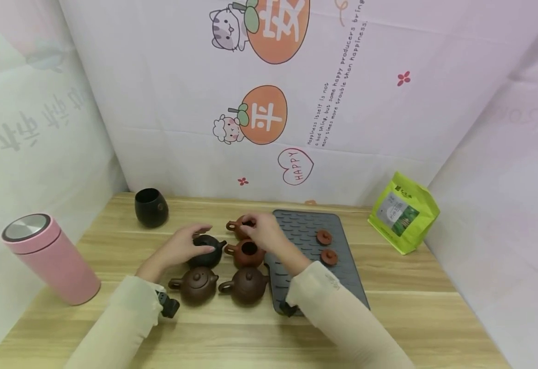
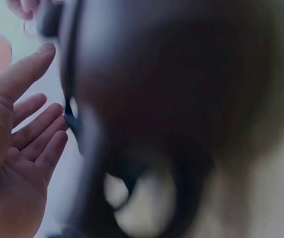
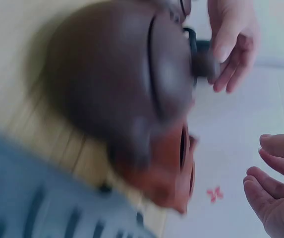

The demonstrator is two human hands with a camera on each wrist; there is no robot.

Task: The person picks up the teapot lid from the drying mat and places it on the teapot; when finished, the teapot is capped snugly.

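Observation:
My left hand (image 1: 189,245) curves loosely over a black teapot (image 1: 210,254), thumb and fingers spread apart and partly hiding its top. My right hand (image 1: 265,233) is above two small red-brown teapots, the rear one (image 1: 236,225) and the front one (image 1: 243,259), which shows a dark lidless opening. In the right wrist view, nothing sits between its bent fingers (image 3: 268,188). Two dark brown teapots with lids on, one on the left (image 1: 198,287) and one on the right (image 1: 249,288), stand nearer my body. Both red-brown lids (image 1: 324,237) (image 1: 329,257) lie on the grey ridged mat (image 1: 296,225).
A pink thermos (image 1: 58,266) stands at the far left, and a black cup (image 1: 151,209) at the back left. Toward the back right is a green packet (image 1: 404,214). Printed white cloth (image 1: 167,102) rises behind and beside the wooden table (image 1: 407,302).

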